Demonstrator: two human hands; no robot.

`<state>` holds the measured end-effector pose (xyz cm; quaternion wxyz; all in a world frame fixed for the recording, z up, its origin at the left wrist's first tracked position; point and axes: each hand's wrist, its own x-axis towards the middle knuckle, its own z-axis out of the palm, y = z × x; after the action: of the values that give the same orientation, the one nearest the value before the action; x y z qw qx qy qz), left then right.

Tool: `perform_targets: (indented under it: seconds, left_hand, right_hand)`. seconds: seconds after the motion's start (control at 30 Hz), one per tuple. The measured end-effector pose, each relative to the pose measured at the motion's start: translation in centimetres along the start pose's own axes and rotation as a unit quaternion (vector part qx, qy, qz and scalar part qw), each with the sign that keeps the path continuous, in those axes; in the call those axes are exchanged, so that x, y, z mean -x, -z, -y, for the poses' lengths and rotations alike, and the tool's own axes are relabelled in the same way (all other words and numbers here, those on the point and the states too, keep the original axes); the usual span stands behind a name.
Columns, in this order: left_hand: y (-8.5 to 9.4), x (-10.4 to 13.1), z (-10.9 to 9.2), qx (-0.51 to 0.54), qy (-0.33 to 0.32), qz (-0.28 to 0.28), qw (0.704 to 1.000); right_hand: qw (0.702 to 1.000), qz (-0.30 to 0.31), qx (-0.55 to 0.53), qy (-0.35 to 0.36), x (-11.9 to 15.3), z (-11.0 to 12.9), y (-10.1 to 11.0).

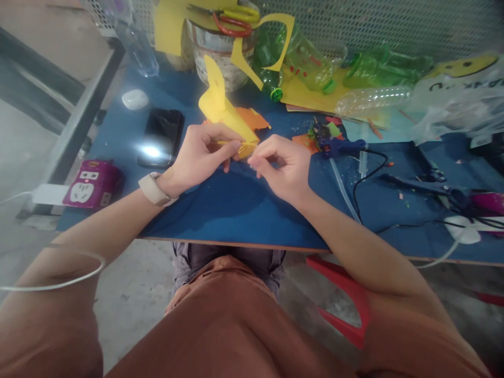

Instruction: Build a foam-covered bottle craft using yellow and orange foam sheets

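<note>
My left hand (207, 155), with a pale band on its wrist, pinches a thin yellow strip (223, 142) between thumb and fingers. My right hand (284, 165) is closed in a pinch close to the strip's right end. What lies between its fingertips is too small to make out. Just beyond both hands a curled piece of yellow paper (220, 107) stands on the blue table (220, 210). Orange paper scraps (254, 119) lie beside it, partly hidden behind the yellow piece.
Left lie a phone (161, 137), a white case (135, 99) and a purple power adapter (92, 184). Scissors (232, 21) rest on a bucket (226, 65) behind. Green bottles (311, 63) stand back right. A blue glue gun (340, 147) with its cord lies right.
</note>
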<state>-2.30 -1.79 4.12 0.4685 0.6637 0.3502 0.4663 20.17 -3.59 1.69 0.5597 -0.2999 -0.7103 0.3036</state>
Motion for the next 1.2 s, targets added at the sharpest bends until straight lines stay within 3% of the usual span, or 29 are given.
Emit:
perform_targets:
  seconds: [0.2,0.6,0.7,0.8,0.93,1.03,1.1,1.2]
  left_hand:
    - [-0.1,0.0,0.2,0.003,-0.008,-0.004,1.000]
    - [0.0,-0.1,0.3,-0.006,-0.029,0.008,1.000]
    - [0.0,-0.1,0.5,-0.006,-0.034,0.011,0.999]
    - [0.0,-0.1,0.7,-0.006,-0.034,0.006,0.999]
    - [0.0,-0.2,0.7,-0.010,-0.046,0.014,0.999]
    - [-0.1,-0.2,0.6,-0.020,-0.052,0.019,0.998]
    - [-0.1,-0.2,0.6,-0.027,-0.052,0.024,0.998]
    - [-0.1,-0.2,0.3,-0.032,-0.052,0.039,0.997]
  right_hand:
    - [1.000,0.004,-0.026,0.017,0.2,0.0,0.0]
    - [0.999,0.019,-0.041,-0.028,0.2,0.4,-0.2]
    - [0.992,0.057,-0.107,-0.039,0.1,-0.3,-0.1]
    - [0.967,0.134,-0.214,-0.042,-0.6,-1.3,1.8]
    - [0.948,0.196,-0.244,-0.055,-2.0,-2.2,5.7]
    - [0.968,0.106,-0.216,-0.077,-2.4,-2.6,5.7]
    - [0.982,0.030,-0.165,-0.085,-2.1,-2.8,4.3]
    - [0.992,-0.007,-0.087,-0.087,-1.5,-2.6,2.0]
